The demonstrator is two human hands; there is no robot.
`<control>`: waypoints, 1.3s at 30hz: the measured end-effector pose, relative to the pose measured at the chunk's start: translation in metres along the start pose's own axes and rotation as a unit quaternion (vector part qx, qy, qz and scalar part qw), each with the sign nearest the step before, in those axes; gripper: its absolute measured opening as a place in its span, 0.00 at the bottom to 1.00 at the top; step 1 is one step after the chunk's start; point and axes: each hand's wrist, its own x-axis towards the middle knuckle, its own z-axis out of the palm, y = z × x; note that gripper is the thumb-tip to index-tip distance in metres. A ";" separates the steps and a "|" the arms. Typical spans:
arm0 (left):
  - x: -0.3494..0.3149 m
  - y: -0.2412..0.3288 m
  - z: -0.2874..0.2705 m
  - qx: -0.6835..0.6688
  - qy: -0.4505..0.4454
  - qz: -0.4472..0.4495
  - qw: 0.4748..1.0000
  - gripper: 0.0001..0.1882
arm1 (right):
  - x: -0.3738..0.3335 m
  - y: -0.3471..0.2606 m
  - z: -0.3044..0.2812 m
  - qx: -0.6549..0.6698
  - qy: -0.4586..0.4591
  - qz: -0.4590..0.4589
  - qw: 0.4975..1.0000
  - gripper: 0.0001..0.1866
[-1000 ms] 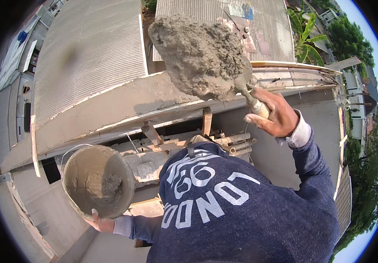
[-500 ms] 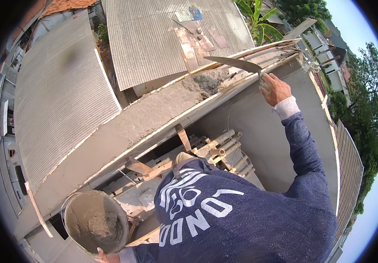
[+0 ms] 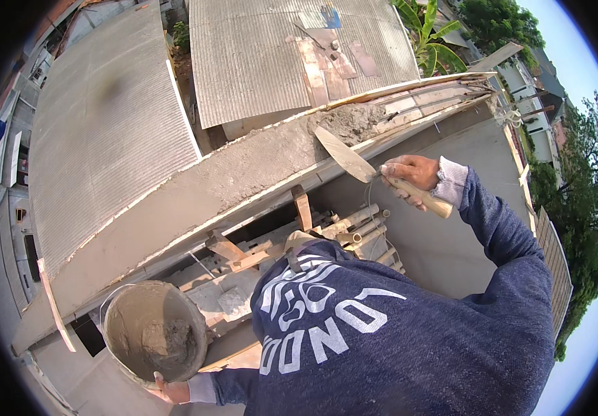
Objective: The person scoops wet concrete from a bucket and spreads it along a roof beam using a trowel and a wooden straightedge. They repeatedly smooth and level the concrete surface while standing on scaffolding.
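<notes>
clearly, white lettering (image 3: 328,340) on sweatshirt (image 3: 424,333); hands (image 3: 412,171) hold trowel (image 3: 344,154), bucket (image 3: 124,315).

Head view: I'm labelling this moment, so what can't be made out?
All in the head view:
Left hand: most fingers, hidden by the bucket.
Trowel: far face, turned away; part of its handle, covered by the right hand.
Sweatshirt: bottom, cut off by lower edge.
Dark objects on corrugated roof: too small to identify.

Only print I can make out is on the dark blue sweatshirt (image 3: 445,340); big white block capitals (image 3: 327,338) in a curve, rounded white figures (image 3: 307,305) above them.
</notes>
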 end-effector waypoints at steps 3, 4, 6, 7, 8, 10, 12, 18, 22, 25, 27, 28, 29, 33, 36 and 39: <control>-0.025 0.064 0.010 -0.083 0.013 -0.038 0.996 0.34 | -0.011 -0.023 0.009 -0.098 0.016 -0.027 0.995 0.21; -0.022 0.058 0.009 -0.128 0.010 -0.020 0.991 0.34 | -0.019 -0.031 0.016 -0.135 0.029 -0.040 0.990 0.21; -0.023 0.067 0.017 -0.141 -0.005 -0.024 0.990 0.35 | -0.023 -0.026 0.021 -0.202 0.087 -0.056 0.974 0.21; -0.025 0.072 0.016 -0.106 0.008 -0.047 0.993 0.35 | -0.014 -0.024 0.021 -0.264 0.109 -0.048 0.957 0.21; -0.027 0.074 0.012 -0.072 0.020 -0.070 0.995 0.35 | -0.003 -0.023 0.016 -0.325 0.132 -0.040 0.936 0.21; -0.017 0.049 0.010 -0.155 0.006 -0.061 0.986 0.35 | 0.012 -0.017 -0.008 -0.409 0.161 -0.038 0.898 0.21; -0.012 0.035 0.006 -0.193 0.002 -0.071 0.979 0.34 | 0.012 -0.018 -0.035 -0.463 0.179 -0.020 0.868 0.21; -0.026 0.054 -0.006 -0.143 0.040 -0.091 0.985 0.32 | -0.009 -0.031 -0.027 -0.323 0.152 0.062 0.932 0.18; -0.040 0.064 -0.014 -0.164 0.041 -0.089 0.982 0.33 | 0.004 -0.011 0.020 -0.093 0.032 0.003 0.995 0.21; -0.043 0.073 -0.014 -0.198 0.035 -0.111 0.973 0.33 | 0.016 -0.013 0.056 -0.104 0.000 -0.035 0.994 0.24; -0.043 0.074 -0.017 -0.229 0.028 -0.129 0.965 0.34 | 0.006 -0.033 0.061 -0.141 -0.020 -0.031 0.989 0.24; -0.043 0.077 -0.018 -0.248 0.025 -0.135 0.959 0.34 | 0.002 -0.039 0.063 -0.175 -0.026 -0.028 0.984 0.24; -0.044 0.082 -0.017 -0.222 0.036 -0.128 0.966 0.34 | -0.002 -0.047 0.072 -0.225 -0.020 -0.041 0.973 0.23; -0.048 0.094 -0.018 -0.166 0.056 -0.108 0.979 0.29 | 0.013 -0.055 0.104 -0.388 0.042 -0.238 0.889 0.23; -0.049 0.109 -0.017 -0.240 0.041 -0.109 0.964 0.28 | 0.045 -0.065 0.135 -0.470 -0.016 -0.441 0.765 0.25; -0.054 0.128 -0.020 -0.244 0.014 -0.086 0.966 0.29 | 0.062 -0.097 0.194 -0.557 -0.070 -0.479 0.675 0.30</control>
